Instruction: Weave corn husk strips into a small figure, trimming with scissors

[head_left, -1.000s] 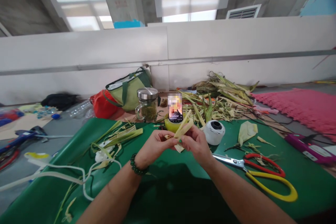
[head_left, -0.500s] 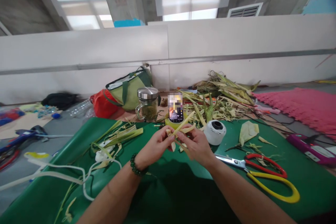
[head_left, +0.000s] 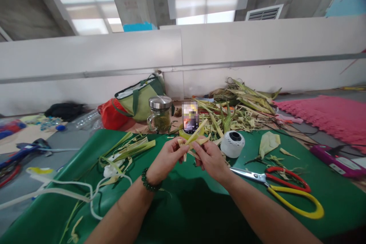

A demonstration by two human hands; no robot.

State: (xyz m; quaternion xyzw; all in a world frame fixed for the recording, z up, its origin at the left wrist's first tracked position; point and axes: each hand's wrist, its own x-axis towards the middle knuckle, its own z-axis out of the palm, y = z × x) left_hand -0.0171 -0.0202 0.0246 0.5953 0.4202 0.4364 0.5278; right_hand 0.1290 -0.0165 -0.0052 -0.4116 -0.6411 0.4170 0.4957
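Pale strips of corn husk [head_left: 197,132] cross each other between my two hands, in front of a phone [head_left: 190,116] standing on a yellow-green base. My left hand [head_left: 170,155], with a dark green bead bracelet at its wrist, pinches the strips where they cross. From the other side, the thumb and fingers of my right hand [head_left: 210,156] close on the husk too. Just right of that hand a spool of white thread [head_left: 232,144] stands on the green mat [head_left: 183,206]. Scissors [head_left: 274,183] with one red and one yellow handle lie near my right forearm.
Behind the mat are a lidded glass mug [head_left: 160,116], a green bag [head_left: 143,99] and a heap of husks [head_left: 246,103]. Husk strips [head_left: 134,146] and a white tube [head_left: 65,192] lie at left. A purple device [head_left: 337,160] sits at right.
Both hands stay on the husk strips. The strips between them have shifted slightly, and the right hand's fingers have turned a little. The whole view has drifted slightly.
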